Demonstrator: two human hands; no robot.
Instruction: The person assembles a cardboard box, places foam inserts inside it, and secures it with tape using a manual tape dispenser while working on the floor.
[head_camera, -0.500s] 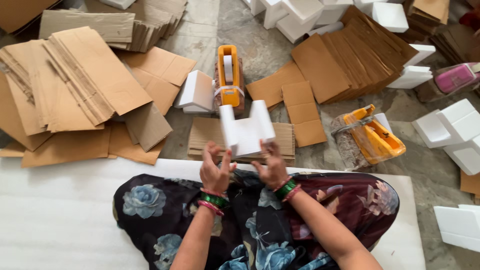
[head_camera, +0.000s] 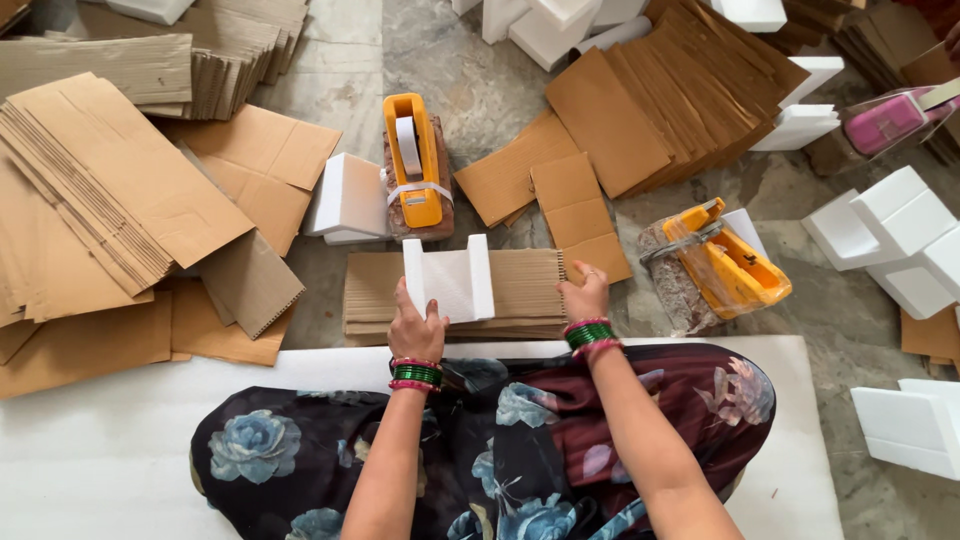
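Now both hands sit at the cardboard stack, foam piece on top.
I see my left hand (head_camera: 416, 328) touching the white foam piece (head_camera: 449, 279), nothing gripped; right hand (head_camera: 585, 297) rests loosely on the stack's (head_camera: 525, 290) edge. Orange tape dispenser (head_camera: 415, 160) stands just beyond, yellow one (head_camera: 730, 262) right.

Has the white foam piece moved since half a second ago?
Yes. The white foam piece has come down flat onto the cardboard stack, away from the orange tape dispenser; the left hand touches it.
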